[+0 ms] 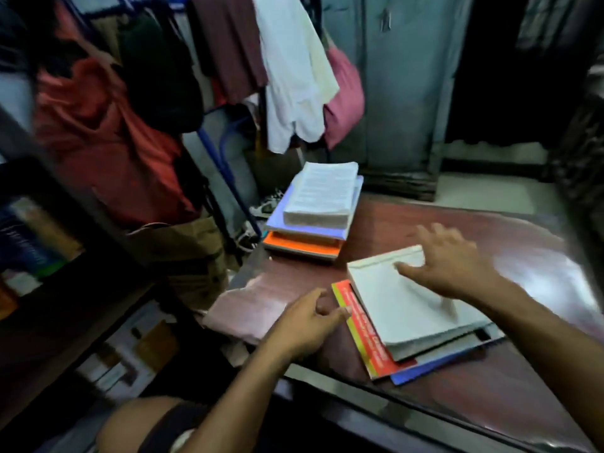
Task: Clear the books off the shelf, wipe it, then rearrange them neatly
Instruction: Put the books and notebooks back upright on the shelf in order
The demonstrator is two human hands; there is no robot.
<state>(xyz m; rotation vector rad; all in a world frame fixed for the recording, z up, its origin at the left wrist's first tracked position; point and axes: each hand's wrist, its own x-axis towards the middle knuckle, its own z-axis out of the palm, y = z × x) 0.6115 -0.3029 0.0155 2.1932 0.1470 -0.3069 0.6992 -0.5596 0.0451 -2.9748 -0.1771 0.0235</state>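
Note:
Two stacks of books lie on a glossy reddish-brown table (457, 230). The near stack has a white book (405, 308) on top of a red-and-yellow book (362, 331) and a blue one (434, 367). My right hand (447, 263) hovers with spread fingers over the white book's far corner. My left hand (307, 322) hangs loosely curled beside the red book's left edge, holding nothing. The far stack has a thick white book (320, 194) on a lilac book (281, 217) and an orange one (294, 245). A pinkish cloth (245, 308) lies at the table's left corner. The dark shelf (42, 243) at the left holds several books.
Clothes hang on a rack (228, 60) behind the table. A brown paper bag (192, 253) stands between shelf and table. A grey metal cupboard (402, 86) stands at the back. Shoes (268, 204) lie on the floor beyond the table.

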